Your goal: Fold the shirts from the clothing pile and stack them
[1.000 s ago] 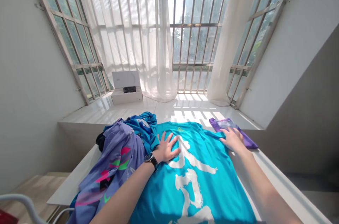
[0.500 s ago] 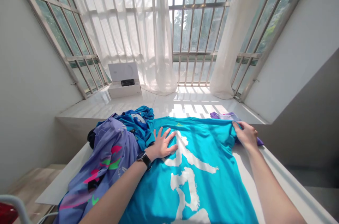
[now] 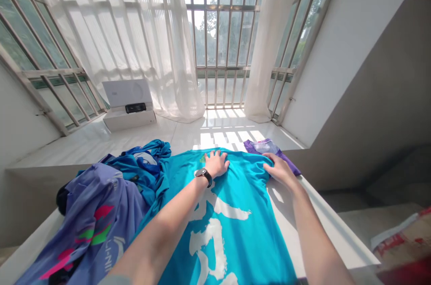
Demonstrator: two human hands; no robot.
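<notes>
On a white table [image 3: 285,220] before a barred window [image 3: 222,29], I list the following through the head camera.

Item: turquoise shirt [image 3: 240,238], spread out with its neckline at the far side, by the window ledge [image 3: 182,134]; white lettering [image 3: 232,210] down the front, the lower part cut off by the view.

Item: left hand [image 3: 217,164], palm down on the upper part of the shirt, fingers spread and holding nothing; black-strapped watch [image 3: 204,176] at the wrist.

Item: right hand [image 3: 280,170], thumb and fingers pinching the shirt at its right shoulder-side edge.

Item: purple garment [image 3: 288,159], folded, partly hidden behind the right hand, at the far right.

Item: lavender garment [image 3: 117,193] with pink and green print, heaped to the left of the shirt.

Item: blue clothing [image 3: 143,166], crumpled, against the lavender heap and touching the shirt.

Item: white box [image 3: 129,120] on the ledge, lid raised, a black object [image 3: 135,108] in it; I cannot tell what.

Item: sheer white curtains [image 3: 134,29], hanging at the window.

Item: red-and-beige bag [image 3: 404,244], blurred, lower right.
</notes>
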